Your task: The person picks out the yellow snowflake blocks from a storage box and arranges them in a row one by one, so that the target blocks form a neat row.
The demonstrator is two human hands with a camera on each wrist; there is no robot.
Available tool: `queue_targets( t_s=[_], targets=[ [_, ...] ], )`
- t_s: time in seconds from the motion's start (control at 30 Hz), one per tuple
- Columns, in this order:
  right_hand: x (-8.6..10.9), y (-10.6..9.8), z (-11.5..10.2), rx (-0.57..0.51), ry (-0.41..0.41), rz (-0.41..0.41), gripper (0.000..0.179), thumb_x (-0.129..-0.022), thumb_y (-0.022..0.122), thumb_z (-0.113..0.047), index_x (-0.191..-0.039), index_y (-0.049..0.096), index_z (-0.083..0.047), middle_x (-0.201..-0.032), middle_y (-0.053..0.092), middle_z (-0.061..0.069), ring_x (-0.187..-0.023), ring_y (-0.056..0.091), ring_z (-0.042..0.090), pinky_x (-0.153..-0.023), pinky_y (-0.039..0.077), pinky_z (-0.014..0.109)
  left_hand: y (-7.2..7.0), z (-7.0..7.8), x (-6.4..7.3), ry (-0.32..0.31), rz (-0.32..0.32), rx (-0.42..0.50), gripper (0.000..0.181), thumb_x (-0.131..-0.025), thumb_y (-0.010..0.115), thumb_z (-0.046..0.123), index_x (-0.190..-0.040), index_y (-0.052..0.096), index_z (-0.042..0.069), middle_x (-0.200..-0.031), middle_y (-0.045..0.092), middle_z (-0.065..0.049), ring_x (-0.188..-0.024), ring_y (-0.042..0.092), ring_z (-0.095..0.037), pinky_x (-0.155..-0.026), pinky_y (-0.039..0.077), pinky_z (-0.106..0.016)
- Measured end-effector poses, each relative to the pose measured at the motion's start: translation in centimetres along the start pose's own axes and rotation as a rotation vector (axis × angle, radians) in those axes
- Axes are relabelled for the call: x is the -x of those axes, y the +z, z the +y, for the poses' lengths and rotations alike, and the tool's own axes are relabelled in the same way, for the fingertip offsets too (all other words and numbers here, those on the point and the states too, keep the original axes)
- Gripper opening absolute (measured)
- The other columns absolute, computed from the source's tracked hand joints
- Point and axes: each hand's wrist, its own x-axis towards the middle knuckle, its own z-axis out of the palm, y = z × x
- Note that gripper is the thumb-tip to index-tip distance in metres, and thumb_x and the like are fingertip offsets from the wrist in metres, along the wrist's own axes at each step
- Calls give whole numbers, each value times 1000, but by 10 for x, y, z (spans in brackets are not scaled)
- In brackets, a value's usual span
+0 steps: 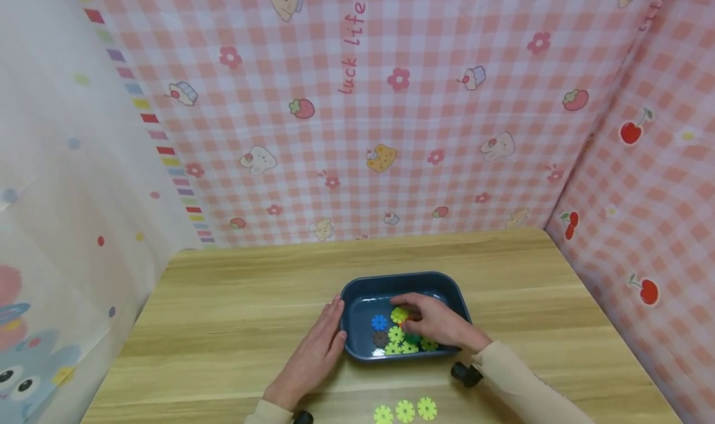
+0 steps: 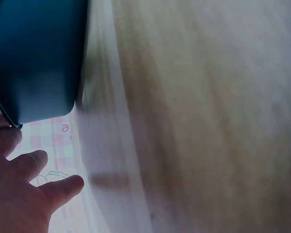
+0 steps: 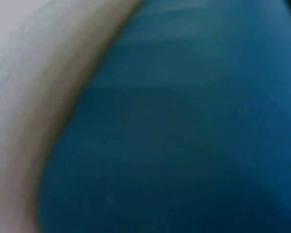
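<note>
A dark blue tray (image 1: pixel 357 281) stands on the wooden table, holding several notched plastic discs: a blue disc (image 1: pixel 379 323), a brown disc (image 1: pixel 380 339) and yellow-green discs (image 1: pixel 396 334). My left hand (image 1: pixel 313 354) lies along the tray's left side, fingers extended, fingertips at the rim. In the left wrist view, those fingers (image 2: pixel 63 191) show beside the tray wall (image 2: pixel 43 63). My right hand (image 1: pixel 441 321) reaches into the tray with bent fingers around a yellow-green disc and an orange piece; I cannot tell whether it pinches one. The right wrist view shows mostly blue tray wall (image 3: pixel 174 126).
In front of the tray, three yellow-green discs (image 1: pixel 404 411) lie in a row on the table (image 1: pixel 246 312). Pink checked cloth (image 1: pixel 357 132) hangs behind the table and on the right; a pale printed cloth (image 1: pixel 112 182) hangs on the left.
</note>
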Motion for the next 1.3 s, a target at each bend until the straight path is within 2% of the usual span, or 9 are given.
queue_targets(
  t_s=[0.1, 0.27, 0.5, 0.63, 0.9, 1.3],
  targets=[
    [-2, -2, 2, 8, 3, 63, 44, -96, 71, -3, -139, 62, -2, -137, 63, 16, -119, 64, 30, -98, 57, 47, -1, 0, 0, -9, -10, 5, 58, -110, 49, 22, -162, 31, 4, -171, 24, -7, -155, 26, -33, -125, 27, -49],
    [-6, -4, 5, 122, 55, 134, 41, -92, 75, -6, -133, 68, -7, -131, 66, 6, -114, 62, 25, -95, 56, 45, -1, 0, 0, -6, -8, 7, 58, -110, 49, 23, -162, 32, 3, -170, 24, -8, -155, 27, -33, -124, 27, -50],
    [-13, 0, 7, 178, 137, 105, 37, -89, 80, -8, -125, 74, -11, -123, 65, 2, -108, 58, 21, -90, 54, 41, -1, 1, 2, -37, -33, 3, 58, -111, 47, 25, -163, 30, 6, -171, 22, -6, -156, 24, -31, -125, 26, -49],
    [-16, 2, 7, 219, 128, 86, 36, -87, 82, -8, -123, 75, -11, -117, 64, 1, -102, 57, 19, -88, 54, 39, -1, 2, 2, -41, -32, -2, 58, -111, 47, 25, -163, 30, 5, -171, 23, -7, -156, 24, -32, -125, 26, -50],
    [-21, 3, 11, 290, 81, 67, 33, -88, 81, -7, -120, 76, -8, -118, 63, 3, -104, 57, 18, -96, 54, 45, -2, 1, 1, -30, -25, -3, 58, -111, 47, 26, -163, 29, 7, -171, 22, -5, -156, 25, -31, -125, 27, -49],
    [-21, 5, 7, 281, 121, 69, 30, -88, 82, -8, -117, 76, -8, -111, 62, 2, -98, 55, 16, -92, 54, 42, -2, 1, 1, -35, -21, -6, 58, -111, 47, 25, -163, 30, 6, -171, 23, -7, -156, 25, -31, -125, 27, -50]
  ],
)
